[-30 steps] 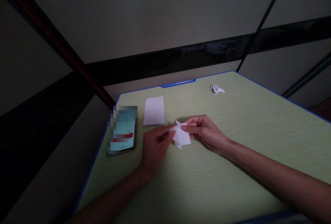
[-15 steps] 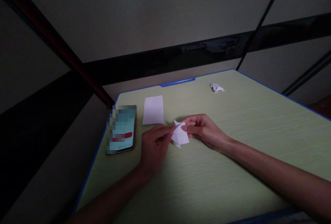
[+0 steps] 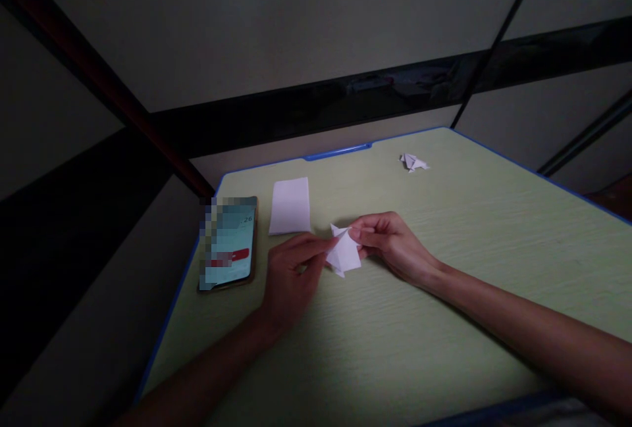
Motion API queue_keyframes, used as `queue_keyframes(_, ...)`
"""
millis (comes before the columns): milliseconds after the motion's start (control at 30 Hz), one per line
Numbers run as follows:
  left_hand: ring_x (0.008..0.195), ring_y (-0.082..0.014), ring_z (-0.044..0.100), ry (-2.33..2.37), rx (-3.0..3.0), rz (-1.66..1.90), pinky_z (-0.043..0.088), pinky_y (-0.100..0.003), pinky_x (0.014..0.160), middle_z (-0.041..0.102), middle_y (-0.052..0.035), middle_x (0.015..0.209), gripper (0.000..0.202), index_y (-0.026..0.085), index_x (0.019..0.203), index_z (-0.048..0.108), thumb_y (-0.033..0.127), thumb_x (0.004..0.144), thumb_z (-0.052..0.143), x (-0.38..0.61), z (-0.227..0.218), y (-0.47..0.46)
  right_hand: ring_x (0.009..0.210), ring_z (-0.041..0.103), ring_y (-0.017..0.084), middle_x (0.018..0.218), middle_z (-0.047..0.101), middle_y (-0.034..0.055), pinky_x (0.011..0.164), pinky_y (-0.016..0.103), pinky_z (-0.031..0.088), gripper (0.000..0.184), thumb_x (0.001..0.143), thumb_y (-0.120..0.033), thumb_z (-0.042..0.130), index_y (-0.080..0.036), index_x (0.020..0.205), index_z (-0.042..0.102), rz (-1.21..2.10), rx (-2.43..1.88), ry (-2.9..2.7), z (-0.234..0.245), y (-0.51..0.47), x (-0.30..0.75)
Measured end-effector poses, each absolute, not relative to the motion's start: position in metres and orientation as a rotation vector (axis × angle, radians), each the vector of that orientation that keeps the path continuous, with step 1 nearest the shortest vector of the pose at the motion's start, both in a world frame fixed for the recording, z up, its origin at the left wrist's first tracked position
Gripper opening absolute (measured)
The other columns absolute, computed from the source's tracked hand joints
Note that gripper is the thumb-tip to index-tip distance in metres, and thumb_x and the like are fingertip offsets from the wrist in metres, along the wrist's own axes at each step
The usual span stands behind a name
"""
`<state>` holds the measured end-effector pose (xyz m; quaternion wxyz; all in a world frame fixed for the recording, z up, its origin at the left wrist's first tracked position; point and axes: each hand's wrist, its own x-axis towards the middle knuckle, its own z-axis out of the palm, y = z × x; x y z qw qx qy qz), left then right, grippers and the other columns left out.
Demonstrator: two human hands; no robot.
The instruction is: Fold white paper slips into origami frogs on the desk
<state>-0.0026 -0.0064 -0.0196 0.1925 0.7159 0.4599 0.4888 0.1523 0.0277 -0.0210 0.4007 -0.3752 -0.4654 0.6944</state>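
A small folded piece of white paper (image 3: 346, 256) with pointed corners is held between my two hands, just over the table. My left hand (image 3: 293, 276) pinches its left side between thumb and fingers. At its upper right edge, the thumb and fingers of my right hand (image 3: 390, 239) grip the paper. Parts of the folds are hidden behind my fingertips. Just beyond my left hand lies a stack of white paper sheets (image 3: 289, 206). Farther back to the right rests a folded paper figure (image 3: 413, 162), shaped rather like a frog.
A smartphone (image 3: 232, 243) with a lit screen lies at the table's left side. The light wood-patterned table (image 3: 484, 216) has a blue edge and a blue strip (image 3: 337, 152) at the back. Behind it stands a panelled wall (image 3: 316, 32) with a dark band.
The right thumb has shifted slightly up along the paper's edge, showing more of its folded face. Both hands keep their hold. The whole view has moved a little.
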Motion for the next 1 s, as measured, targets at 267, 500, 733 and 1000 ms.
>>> queue_keyframes(267, 0.051, -0.0071, 0.052, 1.3, 2.032, 1.382, 0.041, -0.016, 0.044, 0.061, -0.0001, 0.06, 0.021, 0.019, 0.067, 0.069, 0.006, 0.065, 0.053, -0.0008, -0.0183, -0.0067, 0.047, 0.046, 0.007, 0.052, 0.054, -0.0017, 0.05, 0.022, 0.036, 0.012, 0.064, -0.021, 0.058, -0.012, 0.055, 0.057, 1.783, -0.937, -1.129, -0.0206, 0.0283, 0.1505)
queue_keyframes(500, 0.053, -0.0067, 0.054, 1.243, 2.163, 1.42, 0.043, -0.016, 0.049, 0.061, -0.0001, 0.061, 0.022, 0.018, 0.067, 0.068, 0.003, 0.065, 0.053, -0.0024, -0.0218, -0.0078, 0.049, 0.048, 0.007, 0.053, 0.056, -0.0012, 0.051, 0.021, 0.037, 0.005, 0.062, -0.014, 0.058, -0.012, 0.059, 0.06, 1.82, -0.928, -1.068, -0.0186, 0.0287, 0.1505)
queue_keyframes(733, 0.058, -0.0077, 0.057, 1.212, 2.211, 1.455, 0.045, -0.017, 0.053, 0.063, -0.0013, 0.065, 0.021, 0.017, 0.066, 0.066, 0.003, 0.067, 0.052, -0.0035, -0.0225, -0.0073, 0.049, 0.051, 0.006, 0.053, 0.059, -0.0002, 0.051, 0.021, 0.039, 0.002, 0.059, -0.011, 0.061, -0.011, 0.057, 0.062, 1.837, -0.931, -1.03, -0.0173, 0.0274, 0.1501)
queue_keyframes(1000, 0.056, -0.0067, 0.057, 1.16, 2.277, 1.535, 0.045, -0.015, 0.052, 0.064, -0.0012, 0.063, 0.019, 0.014, 0.064, 0.066, 0.0, 0.064, 0.054, -0.0035, -0.0226, -0.0038, 0.047, 0.05, 0.005, 0.053, 0.058, -0.0006, 0.047, 0.018, 0.037, 0.009, 0.061, -0.018, 0.063, -0.01, 0.059, 0.062, 1.822, -0.88, -1.057, -0.0217, 0.0278, 0.1508)
